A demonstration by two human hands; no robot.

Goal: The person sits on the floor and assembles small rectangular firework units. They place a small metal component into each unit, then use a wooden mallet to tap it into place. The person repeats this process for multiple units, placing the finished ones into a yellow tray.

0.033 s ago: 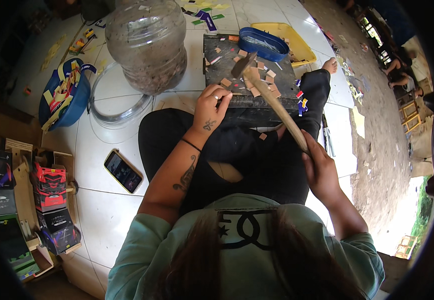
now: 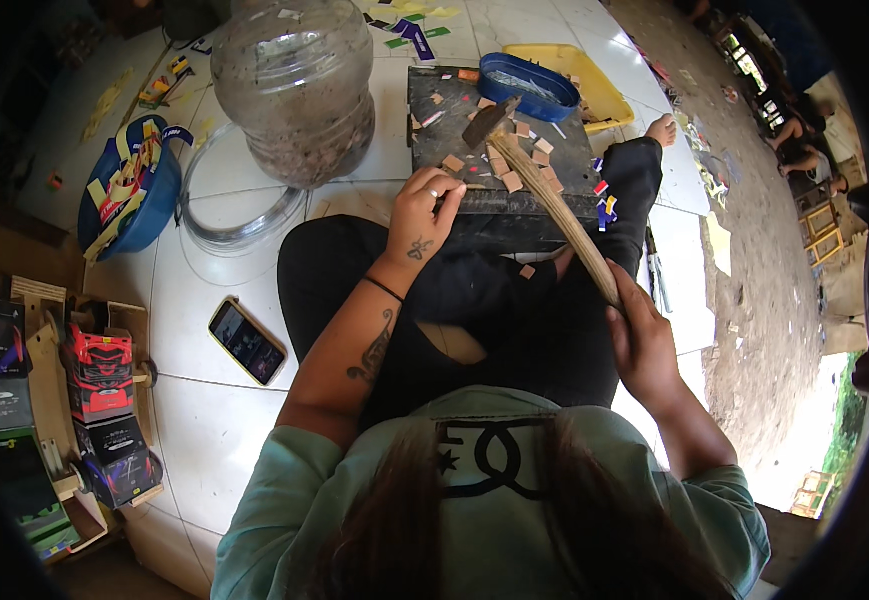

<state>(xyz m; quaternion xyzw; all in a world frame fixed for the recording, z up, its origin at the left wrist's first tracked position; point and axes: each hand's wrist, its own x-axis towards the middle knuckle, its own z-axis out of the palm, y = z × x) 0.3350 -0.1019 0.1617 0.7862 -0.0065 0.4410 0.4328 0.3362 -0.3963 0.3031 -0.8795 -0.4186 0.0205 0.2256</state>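
My right hand [image 2: 644, 340] is wrapped round the wooden handle of a hammer [image 2: 554, 205]. The hammer's dark metal head is raised over a low black block [image 2: 434, 100] in front of me. At the block's near edge, my left hand [image 2: 426, 208] is closed, thumb and forefinger pinched together. A thin tan sliver shows by those fingertips; what they hold is too small to make out. Small brown square pieces [image 2: 511, 181] lie scattered on the block, several of them under and beside the hammer. One more square [image 2: 526, 271] rests nearer, by my legs.
A blue oval tray [image 2: 527, 88] with thin wire-like bits sits at the block's far side, beside a yellow tray [image 2: 609, 90]. Left stand a big clear plastic jar [image 2: 294, 90], a wire coil [image 2: 224, 237], a blue basin [image 2: 144, 225] and a phone [image 2: 246, 342]. Toy-truck-like boxes [image 2: 102, 375] line the lower left.
The hammer's head has shifted and turned slightly, with the handle moving a little in my right hand. My left hand stays in place.
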